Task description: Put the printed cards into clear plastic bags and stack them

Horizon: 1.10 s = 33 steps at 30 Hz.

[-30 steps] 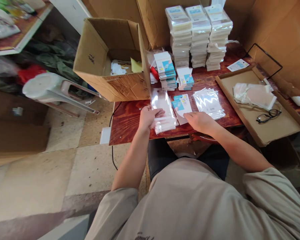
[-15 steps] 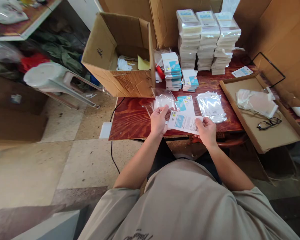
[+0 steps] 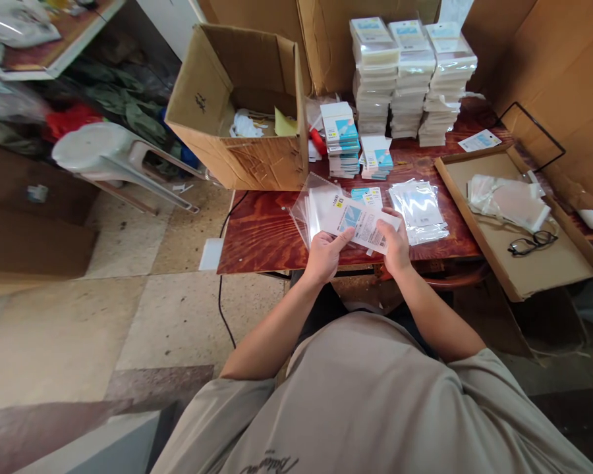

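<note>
A white printed card (image 3: 362, 225) with a blue picture is held at an angle between my two hands near the table's front edge. My left hand (image 3: 325, 255) pinches its lower left edge, thumb on top. On the card's right end, my right hand (image 3: 396, 242) is closed with the thumb pressed on the print. Clear plastic bags (image 3: 309, 205) lie just beyond my left hand, partly under the card. Behind the card show more printed cards (image 3: 368, 195). To the right of my right hand lies a pile of clear sleeves (image 3: 418, 209).
An open cardboard box (image 3: 257, 161) stands at the table's back left. Stacks of printed cards (image 3: 343, 141) and tall stacks of packed sleeves (image 3: 408, 72) rise behind. On the right, a shallow cardboard tray (image 3: 528, 283) holds plastic bags and eyeglasses (image 3: 532, 243). A white stool (image 3: 82, 148) stands left.
The card has turned so its left end points up and away. My left hand has moved down and toward me; my right hand has shifted slightly left.
</note>
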Tool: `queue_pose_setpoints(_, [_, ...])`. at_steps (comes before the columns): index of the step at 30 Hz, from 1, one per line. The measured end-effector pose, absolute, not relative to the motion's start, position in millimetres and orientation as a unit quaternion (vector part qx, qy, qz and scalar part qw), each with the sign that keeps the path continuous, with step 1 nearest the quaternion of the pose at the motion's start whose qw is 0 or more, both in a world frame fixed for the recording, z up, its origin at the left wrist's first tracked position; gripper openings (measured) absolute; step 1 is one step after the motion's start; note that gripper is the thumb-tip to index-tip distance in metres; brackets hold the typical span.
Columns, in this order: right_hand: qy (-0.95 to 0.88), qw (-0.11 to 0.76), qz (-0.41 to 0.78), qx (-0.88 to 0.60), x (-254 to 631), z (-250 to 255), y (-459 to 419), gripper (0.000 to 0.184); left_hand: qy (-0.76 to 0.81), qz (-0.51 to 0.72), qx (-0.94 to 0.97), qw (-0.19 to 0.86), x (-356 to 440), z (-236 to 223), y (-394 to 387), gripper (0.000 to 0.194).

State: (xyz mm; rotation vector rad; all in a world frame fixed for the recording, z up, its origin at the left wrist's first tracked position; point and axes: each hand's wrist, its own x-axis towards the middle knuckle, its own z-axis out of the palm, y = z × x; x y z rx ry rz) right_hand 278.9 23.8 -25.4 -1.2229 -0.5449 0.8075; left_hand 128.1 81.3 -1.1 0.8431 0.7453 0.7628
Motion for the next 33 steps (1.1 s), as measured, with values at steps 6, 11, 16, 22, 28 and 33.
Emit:
queue_pose_setpoints(6, [-0.243,0.672,0.432,-0.55,273,-18,16,0.054,0.357,0.428,0.396,0.73,117,-7,89,0.055])
queue_pose_setpoints(11, [-0.245,0.669,0.425,-0.558,278,-16,7,0.051,0.377,0.463,0.38,0.707,113,-9,95,0.059])
queue_pose_setpoints(16, [-0.32,0.551,0.578,-0.51,297,-7,-4,0.055,0.385,0.469,0.361,0.708,112,-10,101,0.056])
queue_pose_setpoints(22, [-0.296,0.547,0.512,-0.593,285,-11,-1,0.056,0.342,0.487,0.389,0.703,122,-20,90,0.046])
queue_pose_setpoints(28, [-0.302,0.59,0.453,-0.597,288,-10,1,0.054,0.34,0.449,0.416,0.714,121,-23,89,0.048])
queue_pose_setpoints(33, [-0.347,0.58,0.392,-0.624,291,-7,-2,0.046,0.349,0.406,0.459,0.709,125,-17,89,0.053])
